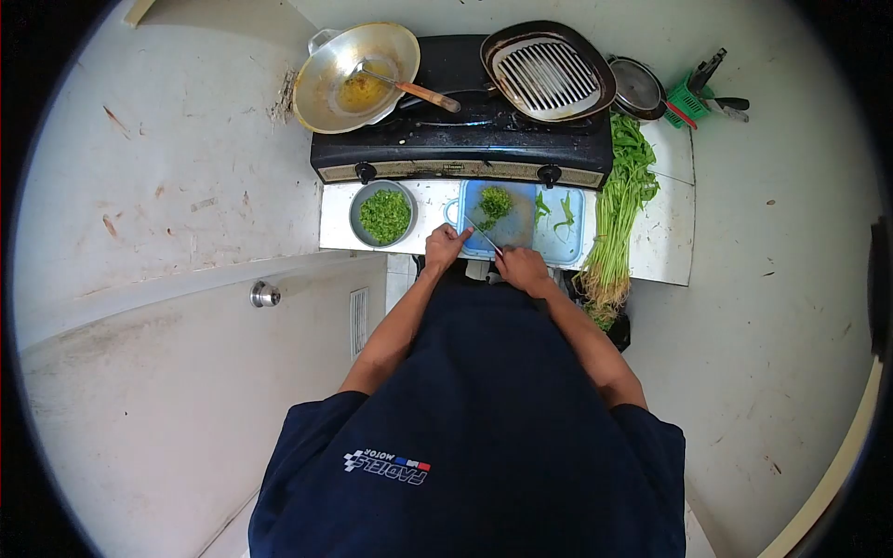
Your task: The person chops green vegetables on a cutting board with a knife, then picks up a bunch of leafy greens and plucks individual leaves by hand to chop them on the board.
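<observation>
My right hand (524, 272) is closed round the handle of a knife (486, 240) at the front edge of a blue cutting board (574, 244). The blade slants up and left over the board. At the board's left front corner is my left hand (446, 246), fingers curled and thumb toward the blade; whether it touches the blade or pinches something, I cannot make out. A small heap of chopped green leaves (495, 202) lies on the board beyond the blade. A few loose leaves (564, 213) lie on its right part.
A grey bowl (354, 219) of chopped greens stands left of the board. Long-stemmed leafy greens with roots (619, 219) lie at the right. Behind, a stove (456, 149) bears a wok (398, 46) with a spatula (428, 96) and a grill pan (603, 70). A green basket (686, 102) holds utensils.
</observation>
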`<state>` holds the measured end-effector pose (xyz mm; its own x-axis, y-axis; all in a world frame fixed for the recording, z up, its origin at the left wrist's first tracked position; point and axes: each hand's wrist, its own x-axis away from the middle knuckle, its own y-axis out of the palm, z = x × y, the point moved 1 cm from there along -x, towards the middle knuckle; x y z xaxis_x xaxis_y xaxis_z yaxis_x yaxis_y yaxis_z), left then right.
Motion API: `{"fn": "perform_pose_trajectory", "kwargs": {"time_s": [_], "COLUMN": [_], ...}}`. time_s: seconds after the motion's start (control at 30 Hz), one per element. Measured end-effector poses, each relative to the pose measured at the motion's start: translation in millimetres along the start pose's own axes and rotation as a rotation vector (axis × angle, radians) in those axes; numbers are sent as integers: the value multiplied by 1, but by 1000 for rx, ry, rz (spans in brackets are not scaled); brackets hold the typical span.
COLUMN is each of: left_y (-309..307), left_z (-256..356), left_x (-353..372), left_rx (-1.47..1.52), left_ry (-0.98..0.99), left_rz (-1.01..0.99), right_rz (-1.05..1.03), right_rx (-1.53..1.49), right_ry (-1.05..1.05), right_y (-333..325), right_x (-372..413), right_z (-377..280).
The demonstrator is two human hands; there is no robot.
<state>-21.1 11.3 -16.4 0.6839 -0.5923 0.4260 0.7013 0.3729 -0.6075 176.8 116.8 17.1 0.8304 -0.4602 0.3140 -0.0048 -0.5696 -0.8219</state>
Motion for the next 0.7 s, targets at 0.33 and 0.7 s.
{"fn": "perform_pose_trajectory", "kwargs": {"time_s": [0.33,0.7], "left_y": [-3,-4], "left_z": [2,0], "left_x": [5,6], "left_rx": [19,-22], "left_ry": [2,9], "left_rz": [17,7], "right_rz": [46,58], "right_rx": [8,11], "right_ry": [-23,12], "right_y": [-1,-7], "right_x": [-3,6], "right_z": [-3,0]}}
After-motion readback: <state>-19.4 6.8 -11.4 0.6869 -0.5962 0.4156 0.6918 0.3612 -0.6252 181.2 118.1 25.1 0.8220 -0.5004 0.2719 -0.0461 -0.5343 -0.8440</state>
